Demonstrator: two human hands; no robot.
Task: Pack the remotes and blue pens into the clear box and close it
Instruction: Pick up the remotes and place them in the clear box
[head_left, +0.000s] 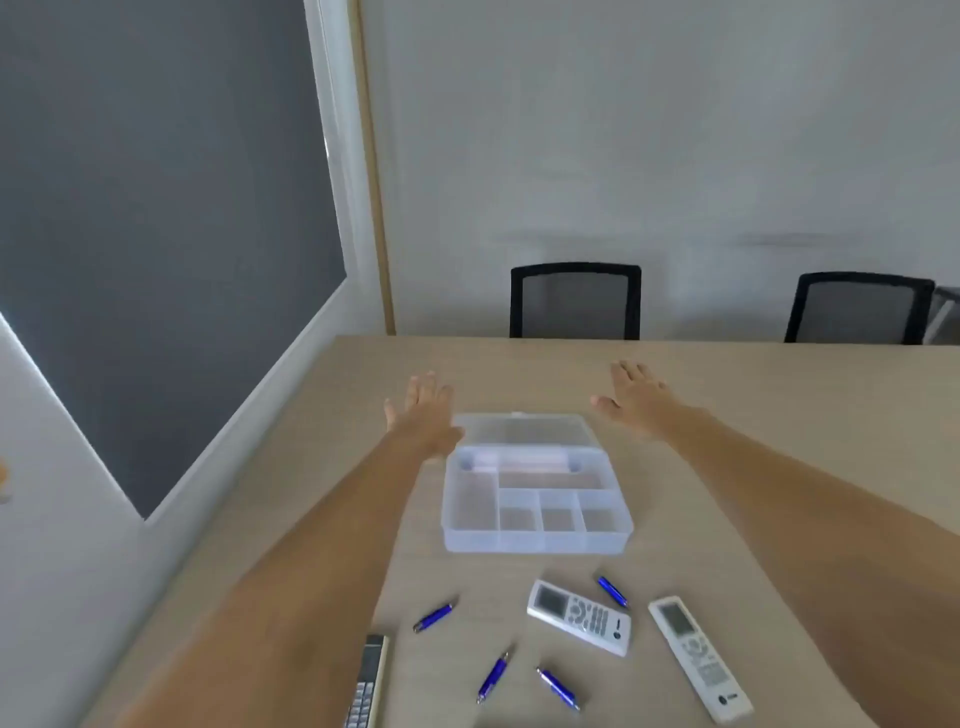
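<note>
1. Left hand (423, 410) and right hand (631, 397) are spread flat, empty, past the far corners of the box (535, 499).
2. The box sits mid-table (779, 415), lid (524, 430) laid back, compartments empty.
3. Nearer lie two white remotes (579, 617) (698, 657), long axes slanting near-right, and four pens (435, 617) (612, 591) (493, 677) (558, 689) at mixed angles.
4. A dark remote (368, 680) lies under the left forearm; two chairs (575, 300) (857, 307) stand beyond.

1. The box (535, 512) stands open with bare compartments, reachable from above.
2. Its lid (527, 429) lies flat behind it.
3. Pens (435, 617) and remotes (579, 617) are scattered on the near tabletop (779, 415), with gaps between them.
</note>
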